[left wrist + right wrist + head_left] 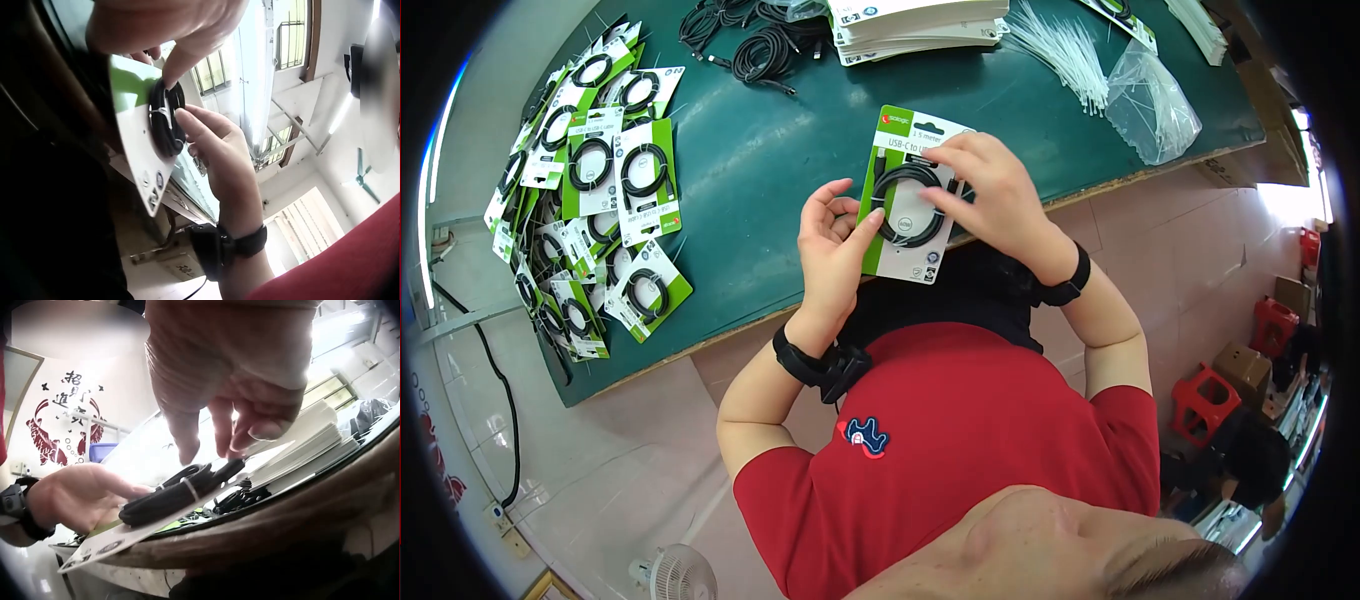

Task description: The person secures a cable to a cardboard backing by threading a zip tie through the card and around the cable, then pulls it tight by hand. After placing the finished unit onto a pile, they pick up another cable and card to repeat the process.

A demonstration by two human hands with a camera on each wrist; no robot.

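Note:
A green-and-white packaging card (897,263), printed "USB-C", slants over the table's near edge. On its face lies a coiled black USB-C cable (912,240), bound with thin white ties in the wrist views. My left hand (830,245) grips the card's left edge, thumb on the front. My right hand (997,190) is at the card's upper right, its thumb over the coil. In the right wrist view, the right fingertips (233,450) meet the cable's connector end, and the thumb touches the coil (162,503).
Carded cables (590,165) lie heaped on the green table (740,230) at left. Loose black cables (765,55), a stack of cards (920,35), white zip ties (1055,55) and a clear plastic bag (1155,110) lie along the far side.

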